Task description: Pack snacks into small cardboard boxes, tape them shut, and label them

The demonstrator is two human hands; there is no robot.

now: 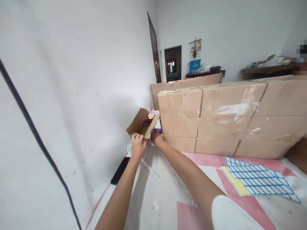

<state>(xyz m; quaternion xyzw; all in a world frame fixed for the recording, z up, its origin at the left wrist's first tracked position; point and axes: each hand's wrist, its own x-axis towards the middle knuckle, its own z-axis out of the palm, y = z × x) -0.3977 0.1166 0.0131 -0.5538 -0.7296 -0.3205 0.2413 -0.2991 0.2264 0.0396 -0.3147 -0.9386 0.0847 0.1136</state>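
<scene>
Close to the white wall, a small open cardboard box (136, 123) with torn flaps sits tilted. My left hand (138, 146) is closed on its near edge, fingers curled over the rim. My right hand (156, 138) reaches between this box and the stacked cartons. Its fingers are curled beside something purple (157, 130), mostly hidden, so I cannot make out what it grips. A white strap (150, 168) and a white perforated item (129, 148) lie under and beside my left hand. A black flat object (120, 171) rests by the wall.
Several taped brown cartons (179, 103) form a stacked wall on the right. Sheets of blue-outlined labels (260, 179) lie on the pink and white tabletop (199, 210). A black cable (31, 123) runs down the left. Part of a person shows at the far right edge.
</scene>
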